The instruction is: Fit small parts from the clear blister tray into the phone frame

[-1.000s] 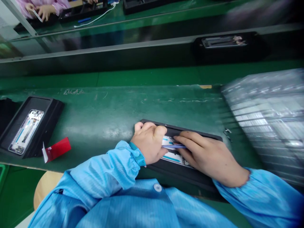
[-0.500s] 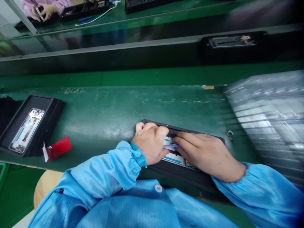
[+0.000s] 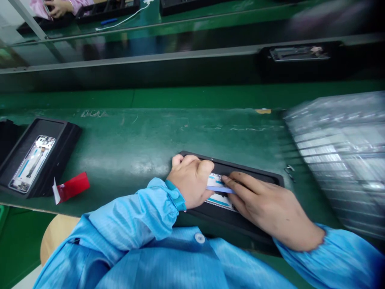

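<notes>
While left hand point(image 3: 191, 182) steadies black tray point(image 3: 255, 174), right hand point(image 3: 264, 206) pinches blue tool point(image 3: 219, 188); no legible writing.

The right hand point(image 3: 267, 206) has slid back along the shallow black plastic tray point(image 3: 258, 176) toward the body, so more of the tray's dark floor shows beyond its fingertips point(image 3: 229, 178) than a second ago. The thin pale-blue plastic strip point(image 3: 219, 188) pinched in its grip now shows more of its length across the white-and-blue phone frame point(image 3: 219, 199), having looked much shorter half a second ago. The right sleeve of the light-blue smock point(image 3: 345, 261) has drawn lower in the view. Far off, the pink-sleeved co-worker's hands point(image 3: 58, 6) have drifted toward the upper edge of the view.
</notes>
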Tool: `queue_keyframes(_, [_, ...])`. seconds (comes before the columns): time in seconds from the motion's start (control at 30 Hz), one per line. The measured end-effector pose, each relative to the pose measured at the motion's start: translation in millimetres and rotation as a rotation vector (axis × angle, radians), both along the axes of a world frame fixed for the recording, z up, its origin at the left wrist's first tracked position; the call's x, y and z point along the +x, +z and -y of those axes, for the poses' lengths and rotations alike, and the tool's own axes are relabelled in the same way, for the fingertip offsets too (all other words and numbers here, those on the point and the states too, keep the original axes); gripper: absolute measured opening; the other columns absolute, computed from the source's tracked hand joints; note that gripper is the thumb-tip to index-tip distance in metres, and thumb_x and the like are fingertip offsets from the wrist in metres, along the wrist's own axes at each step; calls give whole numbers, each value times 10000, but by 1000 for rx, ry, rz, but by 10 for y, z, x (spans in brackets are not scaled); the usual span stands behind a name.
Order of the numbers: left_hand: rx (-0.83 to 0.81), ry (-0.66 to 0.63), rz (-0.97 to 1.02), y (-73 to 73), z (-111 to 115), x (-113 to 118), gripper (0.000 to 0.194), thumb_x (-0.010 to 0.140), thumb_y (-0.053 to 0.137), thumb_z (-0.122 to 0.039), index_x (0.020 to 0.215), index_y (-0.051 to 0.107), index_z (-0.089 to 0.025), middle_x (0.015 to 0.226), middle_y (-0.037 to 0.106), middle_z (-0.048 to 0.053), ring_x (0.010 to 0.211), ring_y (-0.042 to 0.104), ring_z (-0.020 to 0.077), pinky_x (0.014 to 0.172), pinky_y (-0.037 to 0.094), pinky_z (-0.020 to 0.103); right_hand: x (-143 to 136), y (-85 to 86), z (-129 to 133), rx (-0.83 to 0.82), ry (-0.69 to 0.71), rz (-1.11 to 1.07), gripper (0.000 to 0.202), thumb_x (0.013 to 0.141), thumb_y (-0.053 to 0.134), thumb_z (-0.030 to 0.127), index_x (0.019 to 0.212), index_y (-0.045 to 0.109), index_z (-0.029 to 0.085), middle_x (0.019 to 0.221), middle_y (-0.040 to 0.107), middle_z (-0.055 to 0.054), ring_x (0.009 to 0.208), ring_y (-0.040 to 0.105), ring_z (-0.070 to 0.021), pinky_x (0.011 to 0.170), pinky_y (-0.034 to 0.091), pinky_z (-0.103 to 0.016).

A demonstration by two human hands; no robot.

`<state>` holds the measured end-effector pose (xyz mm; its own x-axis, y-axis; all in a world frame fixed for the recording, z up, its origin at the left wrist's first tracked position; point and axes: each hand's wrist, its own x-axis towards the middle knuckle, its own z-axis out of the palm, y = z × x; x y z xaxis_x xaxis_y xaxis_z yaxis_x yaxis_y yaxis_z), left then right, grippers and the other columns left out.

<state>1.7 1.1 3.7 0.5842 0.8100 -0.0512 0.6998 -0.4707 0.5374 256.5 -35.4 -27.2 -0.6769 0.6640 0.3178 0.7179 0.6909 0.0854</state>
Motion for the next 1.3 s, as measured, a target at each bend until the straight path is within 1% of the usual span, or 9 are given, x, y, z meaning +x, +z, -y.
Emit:
queue_keyframes(0.13, [11, 4, -2, 6, 5, -2, 503, 912, 799, -392, 1298, 560, -176, 1239, 744, 135, 1297, 594, 348, 1042, 375, 541, 9, 3, 20, 5, -4, 3, 277, 1069, 592, 243, 1267, 764, 153, 1244, 757, -116, 946, 730, -212, 754, 549, -349])
queue_keyframes(0.4, [8, 23, 3, -13, 10, 1, 520, 892, 814, -392, 1295, 559, -187, 1239, 744, 131, 1299, 596, 349, 1036, 371, 542, -78, 8, 4, -13, -70, -12, 311, 1067, 551, 247, 1261, 778, 161, 1248, 757, -103, 804, 701, -196, 665, 528, -356])
queue_keyframes(0.63, [-1, 16, -7, -13, 4, 2, 505, 898, 809, -396, 1289, 555, -202, 1264, 739, 142, 1318, 591, 354, 1039, 370, 539, 70, 3, -47, -69, -29, -37, 330, 1067, 559, 256, 1310, 776, 197, 1241, 745, -101, 892, 731, -188, 650, 525, -303])
queue_keyframes(0.8, [0, 17, 2, -5, 7, 1, 488, 896, 809, -389, 1267, 562, -190, 1253, 739, 137, 1299, 597, 353, 1034, 371, 542, 36, -7, 6, -77, -80, -26, 355, 1065, 537, 268, 1330, 764, 203, 1271, 737, -107, 827, 730, -183, 593, 531, -310])
queue_keyframes(1.0, [27, 30, 4, -39, 14, -8, 494, 882, 799, -381, 1270, 557, -196, 1247, 738, 129, 1302, 592, 344, 1036, 373, 535, -307, 186, 39, -132, -216, 16, 306, 986, 539, 171, 1195, 762, 168, 1202, 751, -95, 658, 650, -150, 495, 438, -321])
queue_keyframes(1.07, [22, 38, 1, -41, 6, -12, 499, 879, 798, -396, 1269, 554, -202, 1238, 739, 122, 1285, 598, 342, 1035, 376, 538, -317, 277, -2, -191, -203, 3, 295, 973, 531, 152, 1165, 755, 167, 1157, 754, -92, 669, 659, -152, 523, 465, -311])
queue_keyframes(1.17, [12, 28, -6, -34, -7, -19, 478, 887, 791, -418, 1250, 557, -213, 1255, 738, 124, 1292, 598, 341, 1042, 381, 541, -118, 424, -72, -317, -152, -221, 244, 1010, 561, 211, 1157, 755, 195, 1160, 755, -89, 854, 739, -196, 733, 596, -324])
queue_keyframes(1.23, [18, 10, -8, -32, -11, -24, 477, 887, 791, -408, 1254, 557, -213, 1273, 735, 133, 1305, 594, 344, 1050, 381, 546, 73, 511, -86, -366, -226, -493, 181, 1047, 598, 269, 1077, 769, 217, 1193, 751, -108, 1011, 755, -238, 865, 613, -363])
queue_keyframes(1.3, [28, 4, -10, -37, -12, -27, 474, 882, 790, -390, 1256, 561, -209, 1259, 738, 135, 1298, 595, 348, 1051, 380, 554, 200, 559, -62, -364, -357, -770, 206, 1072, 612, 321, 1006, 779, 221, 1233, 732, -145, 1112, 741, -279, 889, 603, -393])
